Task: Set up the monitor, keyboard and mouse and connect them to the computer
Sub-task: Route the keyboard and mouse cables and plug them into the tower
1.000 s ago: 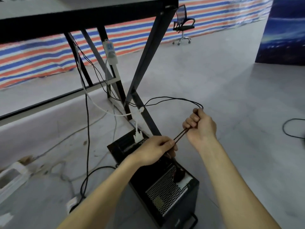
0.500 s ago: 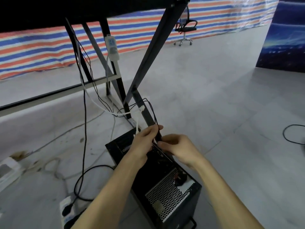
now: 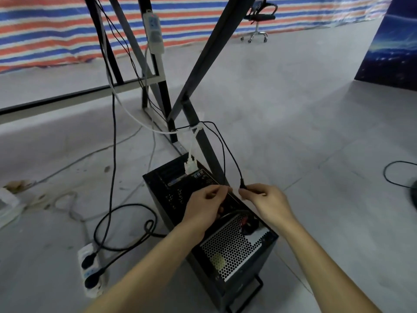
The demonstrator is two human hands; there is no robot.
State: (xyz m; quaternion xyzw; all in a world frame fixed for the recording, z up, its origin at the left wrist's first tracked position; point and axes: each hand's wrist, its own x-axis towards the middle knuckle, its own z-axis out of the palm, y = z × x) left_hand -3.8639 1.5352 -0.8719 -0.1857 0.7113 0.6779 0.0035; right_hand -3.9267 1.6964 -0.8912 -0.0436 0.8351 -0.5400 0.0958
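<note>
- Computer tower (image 3: 228, 254): middle strip of the upturned rear panel hidden under both hands; port types too small to tell.
- Thin black cable (image 3: 224, 163), above the tower: its end is hidden inside the pinching fingertips of the left hand (image 3: 206, 207).
- Black plug (image 3: 242, 187), pinched by the right hand (image 3: 265, 199) over the tower: connector type too small to tell.
- Both forearms: cut off by the bottom edge.
- Floor power strip (image 3: 90, 269), left of the tower: sockets covered by two black plugs.
- White object (image 3: 6, 206), far left of the tower: cut off by the edge, unidentifiable.
- Dark round object (image 3: 413, 195), far right of the tower: blurred and cut off.
- Office chair (image 3: 259, 18), beyond the tower: back cut off by the top edge, partly behind a worktop leg (image 3: 203, 64).
</note>
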